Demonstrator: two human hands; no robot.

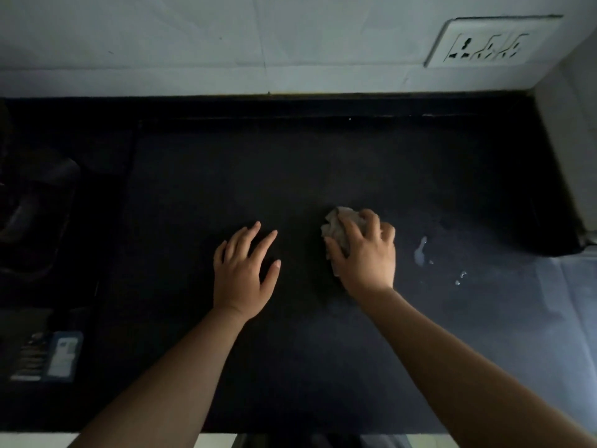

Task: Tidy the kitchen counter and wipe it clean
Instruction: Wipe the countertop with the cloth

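The dark tabletop [290, 176] runs under a pale tiled wall and is bare of loose items across its middle, so tidying appears largely done and wiping appears to be the step in hand. The right hand [363, 253] is closed over a crumpled cloth [339, 224] pressed to the surface; the left hand [244, 270] lies flat beside it, fingers spread, holding nothing. Water droplets [420, 250] just right of the right hand remain unwiped.
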